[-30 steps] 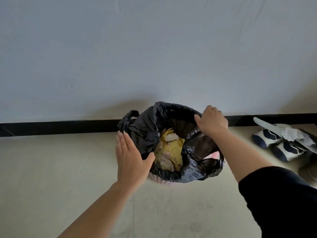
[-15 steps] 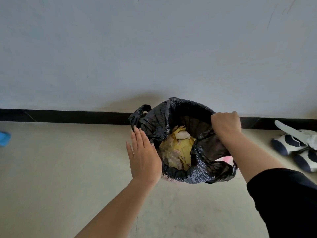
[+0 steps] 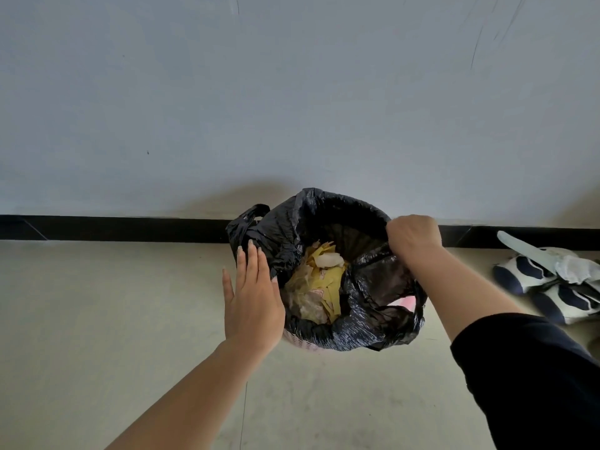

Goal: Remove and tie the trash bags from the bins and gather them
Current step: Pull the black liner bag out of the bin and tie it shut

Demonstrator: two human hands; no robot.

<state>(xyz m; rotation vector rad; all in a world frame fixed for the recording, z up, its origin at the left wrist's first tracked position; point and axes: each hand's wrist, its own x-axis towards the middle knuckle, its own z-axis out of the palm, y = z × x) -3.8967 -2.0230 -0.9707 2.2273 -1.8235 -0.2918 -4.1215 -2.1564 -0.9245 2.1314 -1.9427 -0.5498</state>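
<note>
Pale floor by the wall, and the right hand [image 3: 414,237] is fisted on the far rim of the black trash bag [image 3: 367,306] sitting in its pink bin [image 3: 300,342], left hand [image 3: 251,295] flat and open against the near side, so next it needs to grab that edge and lift.

This looks like a room in a home. A small pink bin [image 3: 303,343] lined with a black trash bag [image 3: 367,316] stands on a pale tiled floor [image 3: 97,319] against a plain wall [image 3: 292,92] with a dark baseboard [image 3: 113,227], slippers [image 3: 552,284] lying nearby.
</note>
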